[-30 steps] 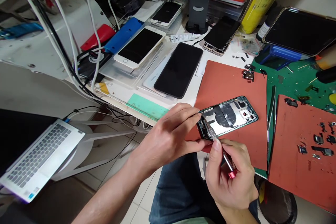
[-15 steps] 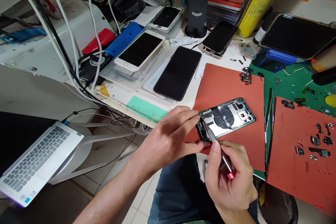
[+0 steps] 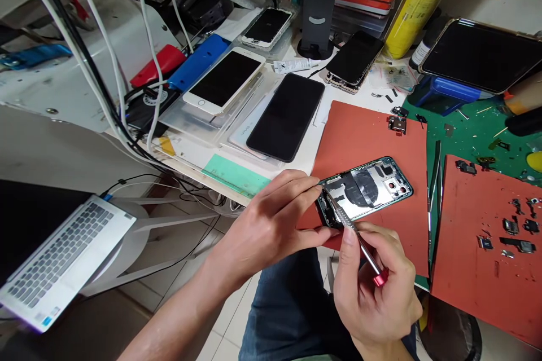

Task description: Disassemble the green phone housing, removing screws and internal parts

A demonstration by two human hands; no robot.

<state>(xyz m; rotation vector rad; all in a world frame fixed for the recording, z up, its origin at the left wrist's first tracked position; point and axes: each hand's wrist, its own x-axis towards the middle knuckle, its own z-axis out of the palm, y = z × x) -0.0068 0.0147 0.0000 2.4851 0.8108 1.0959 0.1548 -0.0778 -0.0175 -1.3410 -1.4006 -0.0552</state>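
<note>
An opened phone housing (image 3: 372, 180) lies at a slant on an orange-red mat, its silver inside facing up. My left hand (image 3: 271, 214) grips its near left end, fingers along the upper edge and thumb along the lower one. Pinched in my right hand (image 3: 372, 287) is a slim metal craft knife (image 3: 364, 251) with a knurled grip and red end. Its narrow tip reaches into the dark end section of the housing, between my left thumb and fingers. What exactly the tip touches is too small to tell.
Small phone parts (image 3: 510, 227) lie on a second orange-red mat (image 3: 461, 287) at right. Behind my left hand are a black phone (image 3: 285, 118) and a white phone (image 3: 224, 80). A yellow can (image 3: 417, 5) stands at the back. An open laptop (image 3: 63, 259) sits lower left.
My right hand and the craft knife have shifted slightly right and down. The left hand and phone housing stay practically where they were.
</note>
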